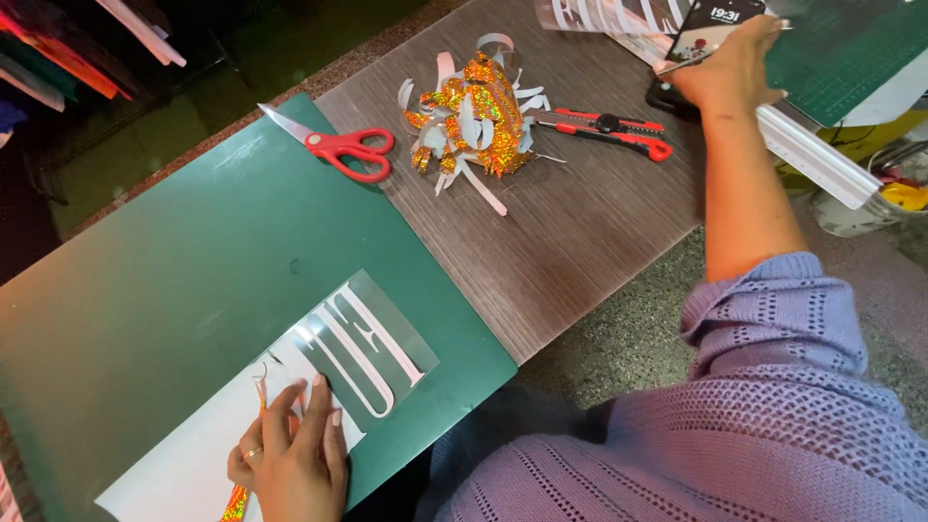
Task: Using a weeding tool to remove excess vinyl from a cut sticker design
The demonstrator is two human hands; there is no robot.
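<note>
Two hands work apart: the left hand (295,454) presses flat, open, on the white vinyl lettering sheet (353,353) under its fingertips, mid-weeding seemingly; the right hand (730,68) closes its grip around a black smartphone (710,29).

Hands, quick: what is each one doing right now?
Left hand: open, fingers pressed flat on the white vinyl sheet with cut letters.
Right hand: on the black smartphone; grip cannot be told.

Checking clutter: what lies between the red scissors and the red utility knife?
Head view: a pile of holographic and white scraps lies on the table between scissors and knife.
</note>
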